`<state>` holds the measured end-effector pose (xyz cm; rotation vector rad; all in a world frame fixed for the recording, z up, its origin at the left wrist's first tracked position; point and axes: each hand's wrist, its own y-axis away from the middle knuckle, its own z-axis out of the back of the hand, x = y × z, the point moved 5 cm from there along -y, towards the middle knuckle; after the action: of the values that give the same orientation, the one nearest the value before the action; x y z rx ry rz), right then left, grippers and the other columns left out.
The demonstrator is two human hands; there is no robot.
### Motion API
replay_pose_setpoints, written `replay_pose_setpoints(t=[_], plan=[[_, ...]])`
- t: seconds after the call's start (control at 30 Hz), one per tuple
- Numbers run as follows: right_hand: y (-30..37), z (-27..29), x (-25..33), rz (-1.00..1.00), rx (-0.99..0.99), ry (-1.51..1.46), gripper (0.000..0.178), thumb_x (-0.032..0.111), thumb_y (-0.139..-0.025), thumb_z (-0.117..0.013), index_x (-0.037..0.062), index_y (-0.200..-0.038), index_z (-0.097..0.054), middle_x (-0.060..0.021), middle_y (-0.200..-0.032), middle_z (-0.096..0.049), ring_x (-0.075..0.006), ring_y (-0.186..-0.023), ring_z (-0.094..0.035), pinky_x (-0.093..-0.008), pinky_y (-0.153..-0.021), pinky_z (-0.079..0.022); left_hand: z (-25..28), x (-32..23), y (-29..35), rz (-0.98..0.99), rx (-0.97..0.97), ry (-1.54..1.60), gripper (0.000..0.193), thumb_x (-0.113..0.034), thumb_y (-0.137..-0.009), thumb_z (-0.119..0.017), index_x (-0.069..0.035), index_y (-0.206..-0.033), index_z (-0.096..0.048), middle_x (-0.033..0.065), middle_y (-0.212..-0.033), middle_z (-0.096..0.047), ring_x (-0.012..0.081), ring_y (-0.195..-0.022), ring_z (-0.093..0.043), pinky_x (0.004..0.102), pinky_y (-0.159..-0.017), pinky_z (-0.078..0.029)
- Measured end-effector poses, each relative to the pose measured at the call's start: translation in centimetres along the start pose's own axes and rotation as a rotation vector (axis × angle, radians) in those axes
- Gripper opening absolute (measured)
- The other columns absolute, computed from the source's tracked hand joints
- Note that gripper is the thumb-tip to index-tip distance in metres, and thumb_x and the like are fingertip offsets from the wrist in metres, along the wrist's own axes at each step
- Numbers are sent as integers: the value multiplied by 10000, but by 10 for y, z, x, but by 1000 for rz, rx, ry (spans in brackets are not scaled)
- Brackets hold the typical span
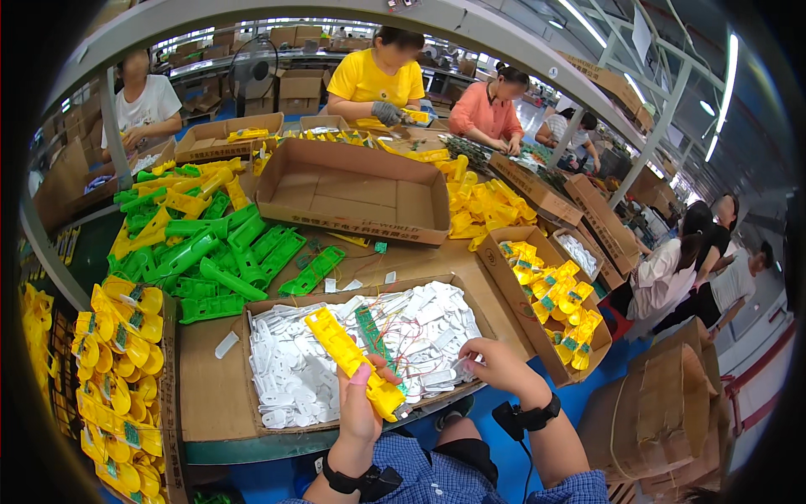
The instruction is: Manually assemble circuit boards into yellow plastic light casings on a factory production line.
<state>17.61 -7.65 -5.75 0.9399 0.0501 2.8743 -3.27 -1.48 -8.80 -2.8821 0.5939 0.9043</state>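
My left hand (361,409) grips a long yellow plastic housing (336,338), tilted with its hollow side up, thumb along its edge. Right behind the housing, a narrow green circuit board (370,329) with thin red and yellow wires (411,336) shows over the white parts; whether it is attached to the housing I cannot tell. My right hand (497,366) is closed in a pinch above the tray's right side, and what sits between its fingertips is too small to name. Below both hands, small flat white plastic pieces (290,361) fill a shallow cardboard tray (214,409).
Green housings (197,252) and yellow ones (495,206) are heaped beyond the tray. Cardboard boxes of yellow parts with boards stand left (172,395) and right (600,361). A cardboard box (353,189) lies behind. Several people work across the bench; stacked cartons (655,412) stand at right.
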Motion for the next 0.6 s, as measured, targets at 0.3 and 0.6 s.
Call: replay_pose_setpoints(t=[0.3, 0.6], plan=[[14, 0, 9, -64, -379, -821, 232, 47, -820, -567, -11, -1043, -540, -31, -863, -561, -65, -744, -509, -195, -683, -427, 7, 31, -1, 113, 117, 6, 305, -325, -864, -375, -93, -1061, -372, 74, -844, -488, 168, -643, -491, 318, -611, -448], [26, -39, 79, -10, -327, -1289, 164, -24, -780, -591, -11, -933, -533, -63, -870, -573, -159, -808, -592, -245, -732, -474, -5, 28, 7, 80, 193, -2, 470, -246, -803, -396, -91, -1230, -275, 67, -971, -435, 166, -781, -493, 305, -705, -444]])
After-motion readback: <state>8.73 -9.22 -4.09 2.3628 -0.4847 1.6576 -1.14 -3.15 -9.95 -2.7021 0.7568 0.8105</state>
